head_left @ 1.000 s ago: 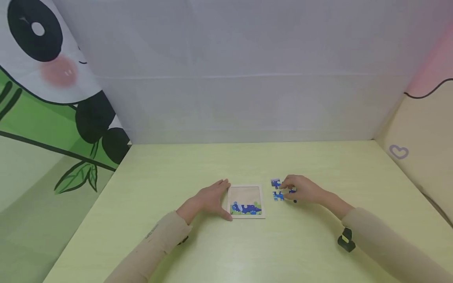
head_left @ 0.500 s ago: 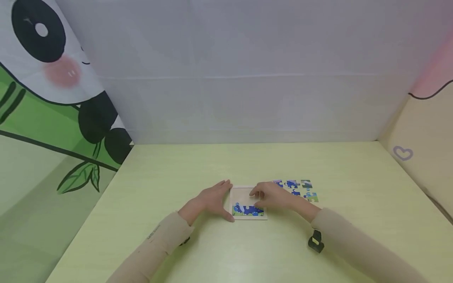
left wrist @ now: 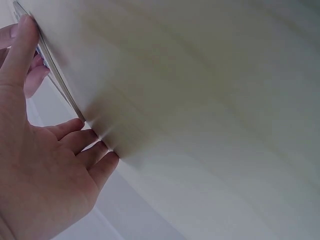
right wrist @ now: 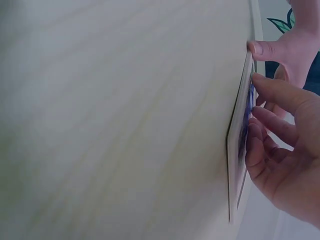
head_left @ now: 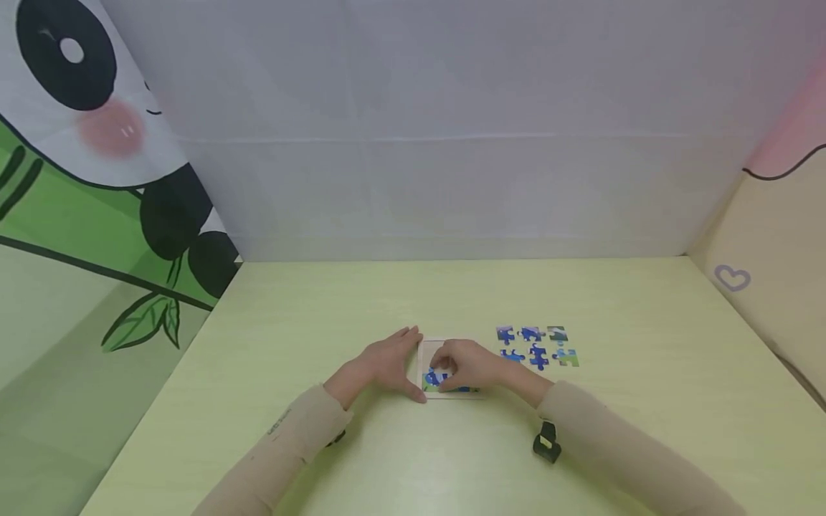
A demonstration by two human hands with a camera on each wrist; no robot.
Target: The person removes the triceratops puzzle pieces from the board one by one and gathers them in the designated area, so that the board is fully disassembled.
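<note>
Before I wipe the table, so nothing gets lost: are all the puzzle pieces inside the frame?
No, several puzzle pieces lie on the table to the right of the frame.

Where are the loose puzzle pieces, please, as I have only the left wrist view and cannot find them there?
Observer: The head view shows the loose puzzle pieces on the table, to the right of the wooden frame, in two rough rows.
Operator: Thank you; could you tell me whether any pieces lie inside it?
Observer: Yes, in the head view blue and green pieces lie along its lower part, partly hidden by the right hand.
Operator: And would you kindly say whether any part is bare?
Observer: The head view shows pale base at its upper left; the hand hides much of the rest.
</note>
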